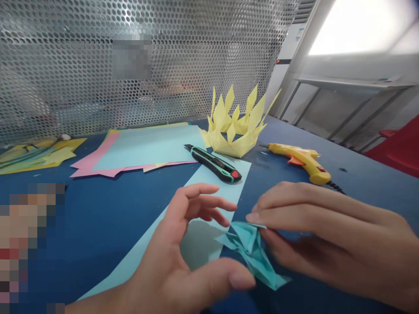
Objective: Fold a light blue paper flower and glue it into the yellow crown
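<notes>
Pinched in my right hand (314, 231) is a small folded origami piece of teal paper (253, 250), with several points and creases. My left hand (193, 244) is just left of it, fingers curved and apart, thumb stretched toward the folded paper. Nothing shows between the left fingers; whether the thumb tip touches the paper I cannot tell. Under my left hand runs a long light-blue paper strip (137, 257), slanting across the table. A black and green utility knife (214, 163) lies over the strip's far end, blade tip out to the left.
A yellow folded-paper crown (234, 144) stands behind the knife. To its right lies a yellow glue gun (297, 158) with a coiled cord. Blue and pink paper sheets (147, 146) are stacked at back left, beside yellow paper scraps (62, 156). A perforated metal panel (81, 87) borders the blue table.
</notes>
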Tool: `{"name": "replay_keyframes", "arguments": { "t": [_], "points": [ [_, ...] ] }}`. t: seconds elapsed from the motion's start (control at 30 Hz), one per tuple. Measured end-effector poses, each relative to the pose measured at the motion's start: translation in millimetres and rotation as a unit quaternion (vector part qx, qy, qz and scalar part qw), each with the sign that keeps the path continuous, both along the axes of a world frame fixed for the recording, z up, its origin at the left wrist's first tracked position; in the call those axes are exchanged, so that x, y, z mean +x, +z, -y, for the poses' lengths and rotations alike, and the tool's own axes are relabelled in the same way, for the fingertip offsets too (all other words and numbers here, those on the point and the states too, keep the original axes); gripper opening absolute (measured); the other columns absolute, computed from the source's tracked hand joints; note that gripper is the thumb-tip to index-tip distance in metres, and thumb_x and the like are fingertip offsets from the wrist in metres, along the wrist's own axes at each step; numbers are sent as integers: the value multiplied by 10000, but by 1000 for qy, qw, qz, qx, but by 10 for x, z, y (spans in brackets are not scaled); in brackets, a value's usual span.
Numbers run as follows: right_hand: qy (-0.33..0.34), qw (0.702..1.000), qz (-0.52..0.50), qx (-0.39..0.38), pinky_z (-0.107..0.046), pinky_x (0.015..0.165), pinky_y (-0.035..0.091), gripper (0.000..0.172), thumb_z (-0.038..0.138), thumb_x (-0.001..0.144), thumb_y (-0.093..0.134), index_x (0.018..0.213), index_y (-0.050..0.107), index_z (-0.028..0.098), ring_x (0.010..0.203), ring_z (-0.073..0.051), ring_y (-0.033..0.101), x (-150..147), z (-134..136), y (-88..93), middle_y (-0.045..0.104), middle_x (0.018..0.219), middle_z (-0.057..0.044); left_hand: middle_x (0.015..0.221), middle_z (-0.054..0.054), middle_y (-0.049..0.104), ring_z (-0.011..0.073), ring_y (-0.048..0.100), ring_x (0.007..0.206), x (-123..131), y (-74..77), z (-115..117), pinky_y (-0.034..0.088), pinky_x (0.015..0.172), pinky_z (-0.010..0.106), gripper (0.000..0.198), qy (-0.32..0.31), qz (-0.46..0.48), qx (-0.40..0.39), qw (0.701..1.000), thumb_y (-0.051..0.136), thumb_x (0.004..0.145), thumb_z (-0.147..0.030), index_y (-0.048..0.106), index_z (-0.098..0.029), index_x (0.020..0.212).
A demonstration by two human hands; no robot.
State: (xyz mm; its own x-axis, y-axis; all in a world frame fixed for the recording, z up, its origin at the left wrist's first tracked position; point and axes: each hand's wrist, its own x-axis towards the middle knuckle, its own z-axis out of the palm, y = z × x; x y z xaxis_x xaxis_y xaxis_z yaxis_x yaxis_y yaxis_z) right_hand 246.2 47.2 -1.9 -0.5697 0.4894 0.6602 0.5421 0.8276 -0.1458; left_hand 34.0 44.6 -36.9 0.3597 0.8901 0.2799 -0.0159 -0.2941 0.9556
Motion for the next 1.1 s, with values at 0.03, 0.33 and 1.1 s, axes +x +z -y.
{"name": "replay_keyframes", "arguments": {
  "t": [0.03, 0.33, 1.1],
  "points": [
    [-2, 1000, 1, 8, -112, 720, 584, 141, 77, 822, 638, 897, 653, 197, 672, -77, 700, -2, 3, 6, 731, 807, -5, 1162, -36, 664, 151, 630, 1018, -4, -32, 10, 524, 878, 243, 604, -20, 14, 0, 1000, 810, 704, -446, 491, -382, 1212],
    [-2, 1000, -16, -6, -77, 719, 561, 137, 82, 816, 652, 891, 664, 196, 693, -54, 708, -18, -9, -32, 745, 805, 5, 1072, -60, 631, 79, 617, 949, 70, -106, 48, 500, 868, 169, 521, -42, 22, -10, 999, 664, 778, -69, 461, -362, 1158],
    [40, 991, -91, -93, -132, 814, 565, 188, 72, 871, 623, 984, 646, 220, 808, -84, 714, 22, -93, -172, 752, 906, 13, 1278, -34, 483, 50, 634, 730, 55, 73, -31, 549, 724, 172, 126, -58, 109, -174, 977, 584, 918, -275, 692, -325, 962]
  ]
}}
